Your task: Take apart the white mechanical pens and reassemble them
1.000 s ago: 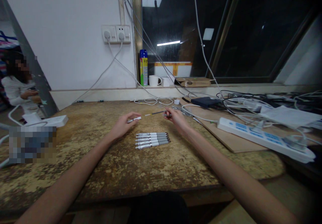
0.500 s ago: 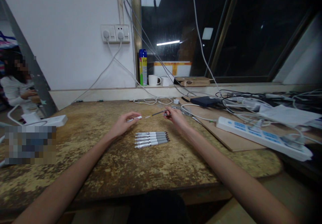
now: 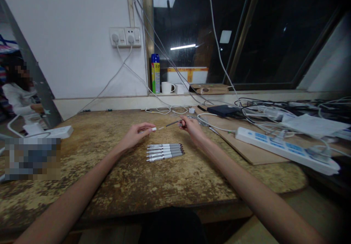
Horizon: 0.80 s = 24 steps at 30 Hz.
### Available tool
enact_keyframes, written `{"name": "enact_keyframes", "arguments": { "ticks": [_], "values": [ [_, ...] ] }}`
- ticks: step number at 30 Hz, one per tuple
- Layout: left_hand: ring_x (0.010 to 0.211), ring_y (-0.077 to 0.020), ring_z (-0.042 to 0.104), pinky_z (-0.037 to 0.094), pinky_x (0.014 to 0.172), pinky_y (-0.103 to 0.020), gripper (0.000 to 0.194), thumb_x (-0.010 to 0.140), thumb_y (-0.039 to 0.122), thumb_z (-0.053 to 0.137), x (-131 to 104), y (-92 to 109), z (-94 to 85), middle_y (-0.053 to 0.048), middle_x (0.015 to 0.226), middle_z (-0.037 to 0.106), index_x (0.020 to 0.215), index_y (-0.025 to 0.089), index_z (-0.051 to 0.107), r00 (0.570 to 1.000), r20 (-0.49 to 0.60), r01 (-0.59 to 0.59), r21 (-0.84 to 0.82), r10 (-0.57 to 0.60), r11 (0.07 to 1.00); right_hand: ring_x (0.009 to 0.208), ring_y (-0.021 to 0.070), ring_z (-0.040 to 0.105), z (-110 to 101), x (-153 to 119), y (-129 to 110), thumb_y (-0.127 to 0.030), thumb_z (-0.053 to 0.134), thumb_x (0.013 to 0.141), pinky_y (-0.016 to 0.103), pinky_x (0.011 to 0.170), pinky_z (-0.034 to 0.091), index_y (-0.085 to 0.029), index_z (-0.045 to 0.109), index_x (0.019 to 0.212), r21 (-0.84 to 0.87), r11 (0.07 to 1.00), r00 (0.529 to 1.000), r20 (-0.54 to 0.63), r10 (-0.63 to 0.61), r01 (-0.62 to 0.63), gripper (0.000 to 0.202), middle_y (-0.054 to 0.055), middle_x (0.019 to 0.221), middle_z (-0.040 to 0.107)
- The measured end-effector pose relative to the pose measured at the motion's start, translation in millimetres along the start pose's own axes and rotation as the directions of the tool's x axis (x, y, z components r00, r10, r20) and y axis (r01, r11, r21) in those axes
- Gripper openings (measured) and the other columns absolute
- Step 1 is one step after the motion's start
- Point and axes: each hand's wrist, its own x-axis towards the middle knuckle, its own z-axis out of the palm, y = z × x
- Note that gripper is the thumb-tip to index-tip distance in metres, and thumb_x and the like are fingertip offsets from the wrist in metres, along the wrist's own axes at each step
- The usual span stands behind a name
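Observation:
My left hand (image 3: pixel 135 136) is closed on a white pen barrel (image 3: pixel 154 129), whose end sticks out past the fingertips to the right. Opposite it, my right hand (image 3: pixel 191 128) pinches a thin dark pen refill (image 3: pixel 172 123) with a pale, clear tail pointing at the barrel. The tail's tip is close to the barrel's end; whether they touch is hard to tell. A small grey piece also shows at the right fingers, too small to name. Below both hands, several white-and-grey pens (image 3: pixel 164 152) lie side by side in a row on the worn wooden table (image 3: pixel 153 185).
A white power strip (image 3: pixel 285 151) and a brown board (image 3: pixel 246 147) lie at the right, with tangled cables and a dark flat box (image 3: pixel 223 110) behind. Another power strip (image 3: pixel 59 131) is at the left. A spray can (image 3: pixel 155 74) and mug (image 3: pixel 167 87) stand on the sill. A person sits far left.
The pen barrel in my left hand has shifted slightly right, nearer the refill's tail. My right hand has barely moved. The row of pens is unchanged.

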Motion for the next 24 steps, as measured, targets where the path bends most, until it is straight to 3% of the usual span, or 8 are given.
{"name": "enact_keyframes", "arguments": {
  "ticks": [8,17,20,24],
  "values": [
    [0.097,-0.0217,0.067,0.048,0.086,-0.031,0.038,0.090,0.046,0.059,1.8,-8.5,1.6,-0.008,0.111,0.075,0.114,0.020,0.073,0.999,0.046,-0.007,-0.020,0.008,1.000,0.066,0.0146,0.057,-0.9,0.9,1.2,-0.053,0.068,0.072,0.027,0.065,0.045,-0.020,0.050,0.051,-0.008,1.000,1.000,0.002,-0.016,0.016,0.044,0.006,0.069,0.065],
    [0.102,-0.0219,0.066,0.048,0.089,-0.032,0.035,0.092,0.043,0.057,-1.8,0.3,4.9,-0.007,0.114,0.074,0.114,0.021,0.073,0.996,0.080,-0.022,-0.049,0.026,0.999,0.063,0.0146,0.055,0.0,2.3,6.6,-0.049,0.061,0.079,0.027,0.063,0.043,-0.020,0.048,0.051,-0.081,0.996,0.999,0.035,-0.041,0.044,0.042,0.005,0.067,0.063],
    [0.097,-0.0211,0.066,0.048,0.085,-0.031,0.034,0.092,0.044,0.058,-1.4,0.9,4.9,-0.007,0.110,0.075,0.112,0.021,0.074,0.997,0.071,-0.017,-0.042,0.020,0.999,0.064,0.0156,0.054,3.1,0.9,8.2,-0.049,0.056,0.085,0.028,0.063,0.041,-0.020,0.054,0.056,-0.231,0.958,0.982,0.123,-0.141,0.167,0.041,0.003,0.065,0.061],
    [0.084,-0.0191,0.066,0.047,0.072,-0.028,0.035,0.090,0.044,0.061,-1.0,1.9,3.0,-0.008,0.103,0.076,0.110,0.020,0.075,1.000,0.015,-0.011,-0.005,0.011,1.000,0.071,0.0167,0.057,9.4,-5.6,8.5,-0.044,0.054,0.091,0.028,0.069,0.041,-0.019,0.065,0.071,-0.397,0.827,0.909,0.295,-0.295,0.398,0.034,0.002,0.072,0.065]
  ]
}}
